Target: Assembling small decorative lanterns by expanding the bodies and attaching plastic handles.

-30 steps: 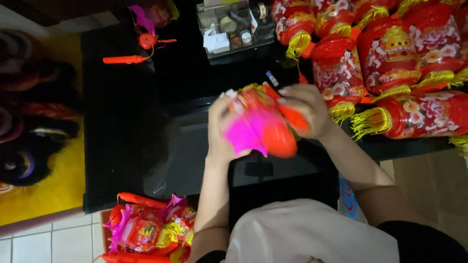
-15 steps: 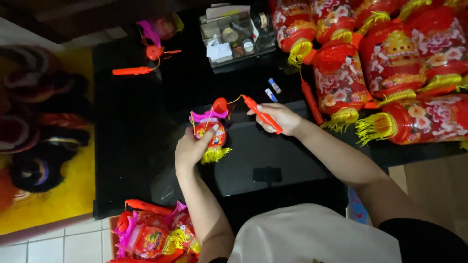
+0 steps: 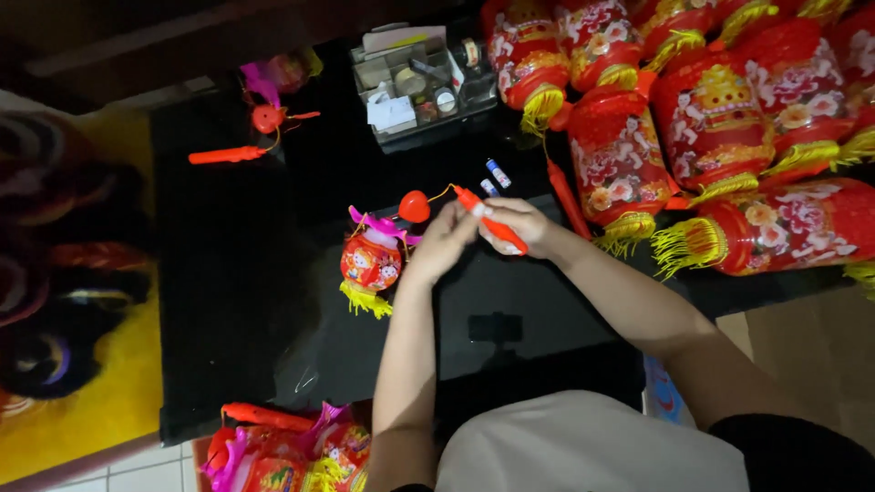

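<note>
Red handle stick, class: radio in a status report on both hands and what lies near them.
Right hand gripping red handle stick; left hand pinching its tip. Small red lantern lying on black table, cord attached. Two small batteries just beyond hands.

Dim overhead light, blurred left edge

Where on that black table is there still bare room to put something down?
The black table is bare on its left side, between the orange stick and the near edge, and in front of the hands, below the small lantern. The right side is crowded with big red lanterns; the clear organiser box fills the far middle.
</note>
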